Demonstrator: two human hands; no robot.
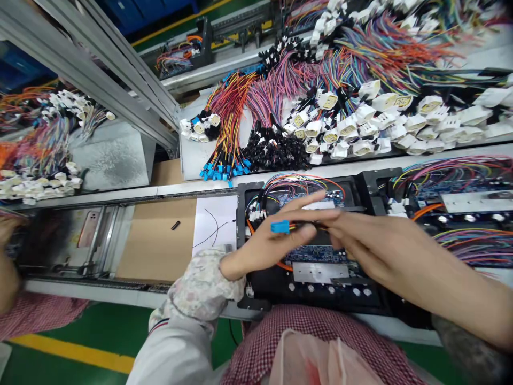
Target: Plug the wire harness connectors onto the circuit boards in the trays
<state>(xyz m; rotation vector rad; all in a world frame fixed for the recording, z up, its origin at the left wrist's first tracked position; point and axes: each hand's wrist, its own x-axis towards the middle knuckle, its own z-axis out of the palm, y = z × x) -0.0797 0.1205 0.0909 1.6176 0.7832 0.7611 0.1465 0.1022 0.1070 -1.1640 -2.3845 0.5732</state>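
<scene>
My left hand (272, 240) is closed on a short wire harness, the wires lying between thumb and fingers. Its blue connector (280, 227) sticks out over the palm, with dark, red and yellow wires running right from it. My right hand (380, 246) meets the left fingertips and pinches the same harness; its fingers partly hide that end. Both hands are above a black tray (260, 289) holding blue circuit boards (320, 253), metal plates (316, 272) and looped coloured wires (296, 182).
Behind the line, a shelf carries bundled harnesses with blue connectors (224, 170), black ends (276, 149) and white connectors (348, 125). Another loaded tray (460, 214) adjoins at right. Left lie cardboard (156, 240), white paper (212, 219) and a small black part (175, 225). Another person's arm (8, 267) shows far left.
</scene>
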